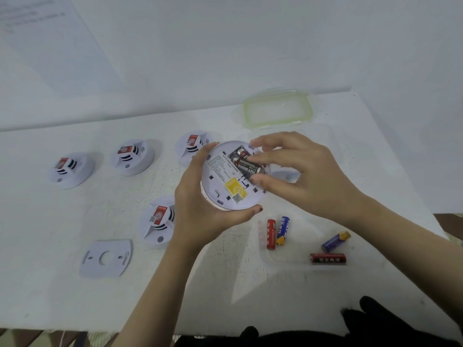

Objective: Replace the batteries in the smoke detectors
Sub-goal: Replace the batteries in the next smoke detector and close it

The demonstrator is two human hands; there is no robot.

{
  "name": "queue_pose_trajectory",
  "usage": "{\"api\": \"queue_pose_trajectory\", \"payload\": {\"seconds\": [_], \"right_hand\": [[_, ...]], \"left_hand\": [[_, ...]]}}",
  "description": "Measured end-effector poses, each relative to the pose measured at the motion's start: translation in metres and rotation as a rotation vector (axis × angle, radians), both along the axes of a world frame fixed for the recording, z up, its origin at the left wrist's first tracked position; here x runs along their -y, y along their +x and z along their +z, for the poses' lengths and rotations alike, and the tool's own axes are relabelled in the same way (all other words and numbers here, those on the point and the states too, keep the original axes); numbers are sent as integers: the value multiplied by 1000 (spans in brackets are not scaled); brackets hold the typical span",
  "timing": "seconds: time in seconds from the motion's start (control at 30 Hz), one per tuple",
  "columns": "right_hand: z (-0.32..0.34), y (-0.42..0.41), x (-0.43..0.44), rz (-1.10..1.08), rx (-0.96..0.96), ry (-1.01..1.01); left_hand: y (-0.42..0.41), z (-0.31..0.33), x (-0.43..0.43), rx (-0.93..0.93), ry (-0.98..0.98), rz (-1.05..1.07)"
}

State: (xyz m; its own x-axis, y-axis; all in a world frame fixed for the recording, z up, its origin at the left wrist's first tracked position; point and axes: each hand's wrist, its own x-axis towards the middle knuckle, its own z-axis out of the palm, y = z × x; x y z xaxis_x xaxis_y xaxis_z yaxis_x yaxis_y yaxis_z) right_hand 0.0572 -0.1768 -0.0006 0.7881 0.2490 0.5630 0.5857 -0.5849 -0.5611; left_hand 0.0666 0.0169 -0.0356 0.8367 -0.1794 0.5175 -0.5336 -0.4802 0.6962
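"Head view shows us a white table (225, 284). Where are its edges?"

"Its near edge runs along the bottom, by our body. Its right edge slants away on the right. Its far edge meets the wall. The biggest bare patch lies low, just right of the flat plate (105, 257)."

"What takes up the other room?"

"On the left sit the left detector (71, 170), the middle detector (132, 156), the back detector (191, 146) and the near detector (156, 221). Our left hand (198, 209) hides part of the last two. A green-rimmed lid (276, 108) lies at the back. Nearer us on the right, a red battery (271, 234) and a blue battery (283, 231) lie side by side. A purple battery (335, 241) and a dark red battery (328, 258) lie further right."

"Where is the smoke detector (220, 176) we work on?"

"We hold it over the middle of the table. Our left hand curls round its left rim, thumb on the near rim. Its flat back faces up at us."

"And the black battery (248, 166)?"

"It sits in the open slot on the far right part of that back. Our right hand (308, 176) reaches in from the right. First finger and thumb pinch it, and the other fingers spread wide. A second battery (241, 153) lies just behind it."

"Which way does it point?"

"Its long side runs left to right, the right end a bit nearer us. We cannot tell which end is plus."
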Motion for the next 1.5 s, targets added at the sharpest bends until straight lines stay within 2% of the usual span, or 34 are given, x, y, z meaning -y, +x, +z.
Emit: {"api": "queue_pose_trajectory", "payload": {"seconds": [0.07, 0.13, 0.2, 0.3, 0.33, 0.4, 0.5, 0.6, 0.7, 0.83, 0.9, 1.03, 1.13, 1.37, 1.5], "right_hand": [[4, -2, -1, -38, 56, 14], [6, -3, -1, -62, 13, 105], [10, -4, -3, -35, -155, 310], [18, -6, -6, 73, -492, 724], [20, -7, -8, 106, -578, 819], [24, -9, -10, 141, -658, 882], [26, -11, -14, 126, -725, 734], [21, -13, -23, 113, -751, 425], [17, -16, -33, 126, -609, 143], [12, -17, -44, 83, -389, -88], [11, -16, -52, 25, -295, -121], [14, -19, -71, -5, -255, -84], [13, -20, -86, -32, -181, -129], [4, -21, -127, -2, -224, -33], [3, -18, -139, 86, -248, -103]], "left_hand": [[-1, 0, -1, -3, 15, 9], [-2, 0, -1, -12, 30, 18], [-4, -1, -2, -17, 40, 27], [-7, -4, -3, -13, 51, 40], [-8, -5, -4, -15, 52, 49], [-11, -6, -5, -30, 45, 53], [-14, -6, -9, -65, 36, 49], [-16, -7, -15, -83, 35, 58], [-19, -7, -21, -101, 9, 74], [-20, -5, -32, -123, -19, 84], [-20, -4, -39, -120, -27, 83], [-19, -1, -56, -91, -47, 63], [-18, -1, -71, -83, -49, 49], [-19, 4, -110, -89, 23, 82], [-20, 8, -140, -79, 0, 96]]}}
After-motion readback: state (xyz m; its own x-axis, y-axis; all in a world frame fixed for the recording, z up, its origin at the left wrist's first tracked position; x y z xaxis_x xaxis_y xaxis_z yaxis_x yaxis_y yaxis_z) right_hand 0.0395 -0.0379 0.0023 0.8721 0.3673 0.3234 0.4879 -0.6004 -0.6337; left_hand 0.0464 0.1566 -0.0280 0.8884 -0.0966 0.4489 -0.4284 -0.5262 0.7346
